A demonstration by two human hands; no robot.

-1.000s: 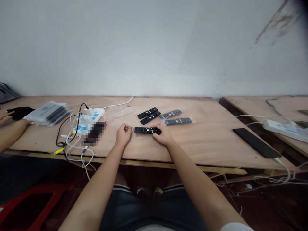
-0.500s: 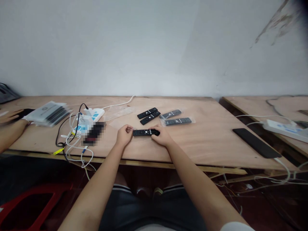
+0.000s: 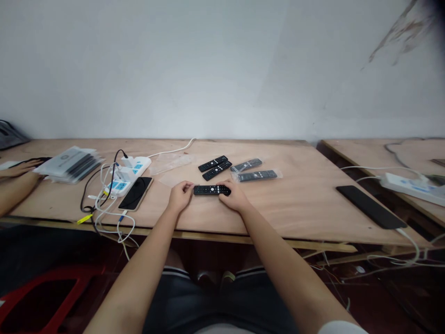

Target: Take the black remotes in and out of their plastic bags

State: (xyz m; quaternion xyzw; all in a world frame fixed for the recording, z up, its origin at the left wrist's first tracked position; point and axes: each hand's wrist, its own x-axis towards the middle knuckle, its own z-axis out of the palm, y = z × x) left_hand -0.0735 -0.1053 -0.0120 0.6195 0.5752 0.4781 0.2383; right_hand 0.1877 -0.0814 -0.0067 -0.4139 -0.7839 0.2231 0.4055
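Observation:
A black remote control [image 3: 206,190] lies crosswise in front of me, its buttons facing up. My right hand [image 3: 235,195] is closed around its right end, with the thumb along the near edge. At the opposite end, my left hand [image 3: 181,195] has its fingers pinched together against the tip; the exact contact is partly hidden. Just beyond are two bare black remotes, one [image 3: 212,163] behind the other [image 3: 217,170]. To their right, two more remotes, one angled [image 3: 247,164] and one nearer [image 3: 257,175], are in clear plastic sleeves.
Clear plastic wrappers [image 3: 172,162] lie left of the remotes. A white power strip [image 3: 139,168] with tangled cables and a phone [image 3: 136,194] sit further left. Another person's hand [image 3: 26,168] is beside stacked plastic-wrapped packets [image 3: 71,163]. A black phone [image 3: 369,206] lies right.
The remote in my hands has shifted very slightly right and up, my left fingers moving with it. At the far left, the other person's hand has moved a little.

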